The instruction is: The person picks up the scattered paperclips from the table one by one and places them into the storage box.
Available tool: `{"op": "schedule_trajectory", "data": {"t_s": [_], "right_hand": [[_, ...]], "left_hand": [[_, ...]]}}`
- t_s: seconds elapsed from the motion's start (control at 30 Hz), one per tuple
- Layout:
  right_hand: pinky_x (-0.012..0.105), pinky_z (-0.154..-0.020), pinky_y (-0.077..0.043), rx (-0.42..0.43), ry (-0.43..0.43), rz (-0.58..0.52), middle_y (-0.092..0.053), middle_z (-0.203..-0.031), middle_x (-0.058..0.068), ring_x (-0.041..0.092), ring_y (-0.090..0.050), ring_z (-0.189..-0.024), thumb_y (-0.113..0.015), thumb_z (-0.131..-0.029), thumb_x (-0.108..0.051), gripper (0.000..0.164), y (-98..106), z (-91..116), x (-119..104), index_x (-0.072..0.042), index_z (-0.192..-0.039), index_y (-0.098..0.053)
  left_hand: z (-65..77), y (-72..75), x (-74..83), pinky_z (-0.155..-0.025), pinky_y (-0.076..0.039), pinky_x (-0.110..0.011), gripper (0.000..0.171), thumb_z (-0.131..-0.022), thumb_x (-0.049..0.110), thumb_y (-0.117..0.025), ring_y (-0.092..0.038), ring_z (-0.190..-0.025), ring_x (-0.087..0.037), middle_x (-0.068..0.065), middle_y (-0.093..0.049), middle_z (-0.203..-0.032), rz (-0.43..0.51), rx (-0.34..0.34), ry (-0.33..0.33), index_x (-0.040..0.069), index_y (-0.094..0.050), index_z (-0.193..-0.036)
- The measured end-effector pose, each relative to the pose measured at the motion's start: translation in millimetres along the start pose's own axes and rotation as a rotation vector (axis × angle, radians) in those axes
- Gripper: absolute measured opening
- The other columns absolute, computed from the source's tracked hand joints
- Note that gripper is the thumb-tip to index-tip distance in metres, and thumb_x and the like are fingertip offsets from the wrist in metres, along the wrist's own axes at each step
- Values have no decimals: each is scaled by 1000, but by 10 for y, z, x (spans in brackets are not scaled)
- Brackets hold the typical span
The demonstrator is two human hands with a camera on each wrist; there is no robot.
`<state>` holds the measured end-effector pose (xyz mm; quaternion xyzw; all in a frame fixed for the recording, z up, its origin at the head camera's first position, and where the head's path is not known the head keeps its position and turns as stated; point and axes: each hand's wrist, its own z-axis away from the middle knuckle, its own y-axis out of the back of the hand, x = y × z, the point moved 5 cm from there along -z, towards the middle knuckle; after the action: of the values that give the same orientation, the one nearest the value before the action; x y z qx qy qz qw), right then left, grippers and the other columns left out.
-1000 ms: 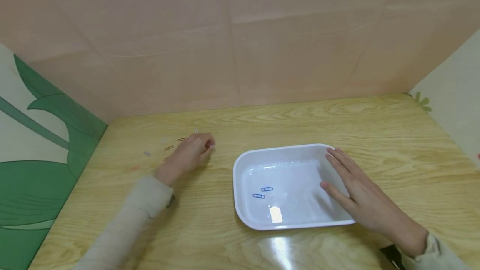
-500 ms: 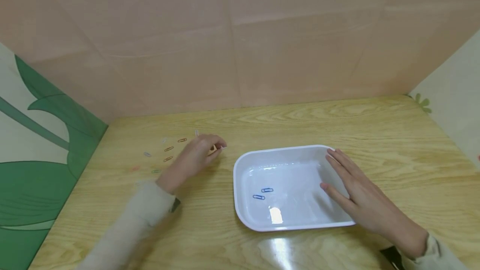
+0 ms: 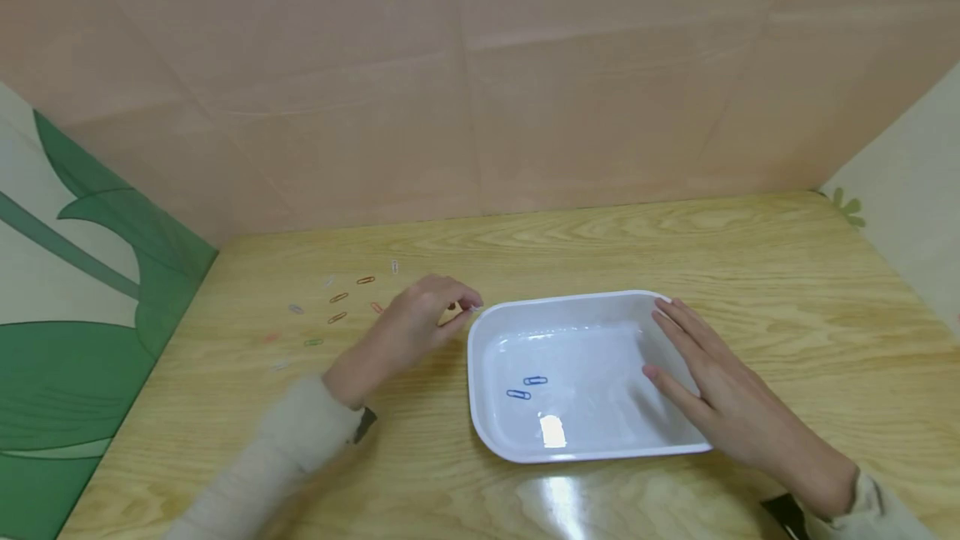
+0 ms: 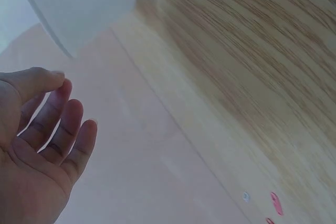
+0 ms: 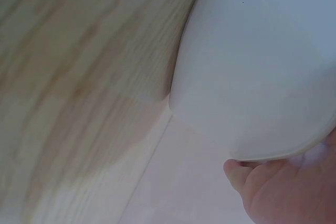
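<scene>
My left hand (image 3: 420, 319) is at the left back corner of the white tray (image 3: 562, 456), its thumb and forefinger pinching a small whitish paper clip (image 3: 477, 308). In the left wrist view the pinch of the left hand (image 4: 39, 135) shows, but the clip cannot be made out. Two blue paper clips (image 3: 527, 387) lie inside the tray. Across its right rim rests my right hand (image 3: 723, 386), fingers fairly straight and thumb over the inside. The right wrist view has the right hand (image 5: 286, 184) touching the tray's rim from outside.
Several loose paper clips lie on the wooden table (image 3: 405, 473) left of the tray, among them an orange clip (image 3: 338, 297), a green clip (image 3: 313, 342), a red clip (image 3: 377, 307) and a white clip (image 3: 395, 267). A pinkish wall (image 3: 465, 107) stands behind.
My left hand has moved right from among the loose clips to the tray's corner, carrying the whitish paper clip. A red clip has come into sight behind it. My right hand stays put.
</scene>
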<state>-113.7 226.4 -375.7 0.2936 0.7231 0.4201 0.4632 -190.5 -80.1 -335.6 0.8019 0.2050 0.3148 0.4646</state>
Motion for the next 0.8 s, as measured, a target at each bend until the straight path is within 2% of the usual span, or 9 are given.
{"op": "schedule_trajectory", "data": {"t_s": [0.27,0.43,0.8], "right_hand": [[14,-122,1,12,14,-2,-24,-163,16,30,-17,-153,-58,-100,-30,67,5,5,-9,-4,-155,-28],[11,-120,2,20,22,2,-25,-163,16,30,-17,-154,-58,-100,-29,67,3,7,-12,-4,-155,-29],[13,-121,1,14,11,-3,-24,-163,16,29,-16,-154,-58,-100,-30,68,1,7,-10,-4,-155,-28]], "left_hand": [[-8,-24,208,-80,-57,-21,16,-87,3,-72,-65,-92,-13,0,-75,-97,30,-23,-39,9,-74,-102],[-8,-60,330,-77,-55,-18,15,-88,3,-71,-65,-90,-14,0,-74,-93,52,-30,-90,9,-74,-102],[-17,-203,506,-78,-55,-18,16,-89,5,-71,-65,-85,-15,1,-73,-92,83,-91,-159,8,-73,-104]]}}
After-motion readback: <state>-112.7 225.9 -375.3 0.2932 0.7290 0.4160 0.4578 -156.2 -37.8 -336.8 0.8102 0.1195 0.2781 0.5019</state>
